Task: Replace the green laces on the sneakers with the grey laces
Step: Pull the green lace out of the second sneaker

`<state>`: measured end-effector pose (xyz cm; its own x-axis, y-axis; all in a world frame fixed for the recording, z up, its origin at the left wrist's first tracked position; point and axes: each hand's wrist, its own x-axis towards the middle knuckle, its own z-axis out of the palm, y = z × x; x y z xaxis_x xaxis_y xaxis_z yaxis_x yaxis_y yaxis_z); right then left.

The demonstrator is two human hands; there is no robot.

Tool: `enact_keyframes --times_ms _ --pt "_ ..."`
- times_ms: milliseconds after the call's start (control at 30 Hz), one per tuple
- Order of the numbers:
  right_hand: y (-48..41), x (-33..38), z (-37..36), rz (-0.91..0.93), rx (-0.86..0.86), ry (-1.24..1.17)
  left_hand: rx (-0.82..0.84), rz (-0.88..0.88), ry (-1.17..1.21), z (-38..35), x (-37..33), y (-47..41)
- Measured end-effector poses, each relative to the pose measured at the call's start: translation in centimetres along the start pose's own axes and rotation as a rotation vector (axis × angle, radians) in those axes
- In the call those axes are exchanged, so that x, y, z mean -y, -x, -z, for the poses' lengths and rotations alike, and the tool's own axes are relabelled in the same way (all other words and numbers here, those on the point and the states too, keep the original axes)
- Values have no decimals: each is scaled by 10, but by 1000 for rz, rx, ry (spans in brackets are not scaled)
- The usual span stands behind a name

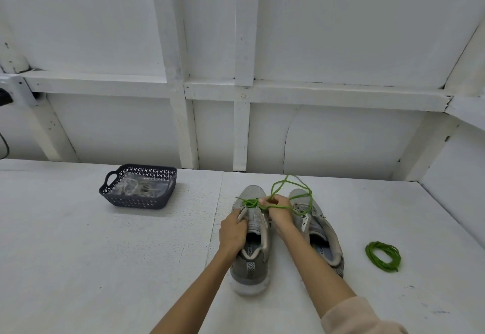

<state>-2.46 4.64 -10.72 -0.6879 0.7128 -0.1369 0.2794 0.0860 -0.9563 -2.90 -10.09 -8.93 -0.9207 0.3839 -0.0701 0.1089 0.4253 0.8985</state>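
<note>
**Green lace down to its last crossings**

Middle of the counter (105, 255), toes toward the far edge, and the left-hand sneaker (249, 262) is the one being stripped. The left grip (235, 226) is curled round its eyelet flap, pinning the shoe. The right grip (278, 209) pinches the green lace (250, 202) just above the lowest eyelets, slack looping across the right-hand sneaker (325, 239), which looks lace-free. A coiled green lace (383, 256) lies toward the right edge.

By the look of it, only the toe-end crossings remain. It is best played one crossing at a time, drawn straight up through the eyelet, with the shoe held firm so it doesn't skid and the slack kept from snagging.

The grey laces (136, 188) appear to sit bagged in the dark basket (131, 201) near the far edge, left side, though they are too blurred to be sure.
</note>
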Motion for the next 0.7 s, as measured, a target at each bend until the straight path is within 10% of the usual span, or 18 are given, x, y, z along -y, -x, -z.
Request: enact_keyframes --times_ms 700 --pt "13 3 6 70 -64 -74 6 -6 1 0 2 -2"
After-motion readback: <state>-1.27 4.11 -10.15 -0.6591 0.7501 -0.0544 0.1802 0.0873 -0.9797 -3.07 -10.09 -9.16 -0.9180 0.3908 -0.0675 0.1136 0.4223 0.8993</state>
